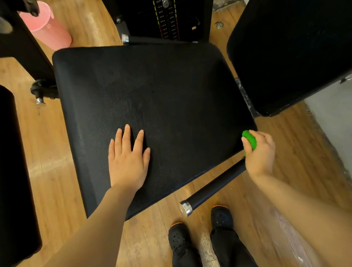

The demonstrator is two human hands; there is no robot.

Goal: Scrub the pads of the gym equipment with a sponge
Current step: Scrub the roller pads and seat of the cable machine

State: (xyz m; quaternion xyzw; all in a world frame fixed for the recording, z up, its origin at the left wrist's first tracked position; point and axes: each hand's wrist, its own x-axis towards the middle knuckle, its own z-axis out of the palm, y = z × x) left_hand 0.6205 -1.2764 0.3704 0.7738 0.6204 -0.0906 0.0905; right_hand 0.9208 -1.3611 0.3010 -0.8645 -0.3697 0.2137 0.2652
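Left hand [128, 160] flat on black seat pad [156, 96], fingers spread — near its front edge. Right hand [259, 150] grips green sponge [250, 139] at pad's front right corner.

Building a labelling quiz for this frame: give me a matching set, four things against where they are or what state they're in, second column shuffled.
Column 1:
1. left hand
2. green sponge
3. pink bucket
4. black handle bar

Column 2:
A. on the wooden floor beyond the seat pad's far-left corner
B. gripped in the right hand at the seat pad's near-right corner
C. fingers spread, resting flat on the seat pad
D. sticking out below the pad's near edge, chrome cap at its end

Pairs: 1-C, 2-B, 3-A, 4-D
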